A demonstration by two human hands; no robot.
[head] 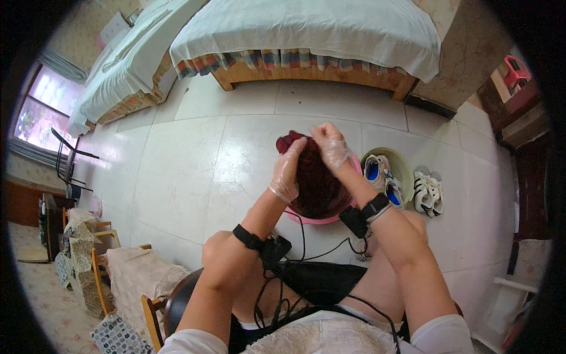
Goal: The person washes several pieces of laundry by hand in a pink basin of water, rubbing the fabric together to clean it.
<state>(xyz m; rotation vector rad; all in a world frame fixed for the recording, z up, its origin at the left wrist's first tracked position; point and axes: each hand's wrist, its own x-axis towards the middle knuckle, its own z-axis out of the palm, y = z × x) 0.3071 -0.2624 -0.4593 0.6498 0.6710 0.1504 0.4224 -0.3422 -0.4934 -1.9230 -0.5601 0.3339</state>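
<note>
Both hands wear clear plastic gloves, and each has a black strapped device at the wrist. My left hand (286, 170) grips a bunched dark red cloth (289, 140), thumb on top. Close beside it on the right, my right hand (329, 146) is curled into a fist on the same cloth; its fingertips are hidden. The cloth hangs down between the hands over a pink basin (305, 220) on the floor. Inside the basin it looks dark red-brown; where cloth ends and any liquid begins, I cannot tell.
A pale green basin (409, 177) holding sneakers (376, 170) with blue insoles stands at the right. White shoes with black stripes (429, 192) sit beside it. Black cables (304, 239) run between the wrist devices. Ahead is a bed (305, 31); covered chairs (141, 270) are left.
</note>
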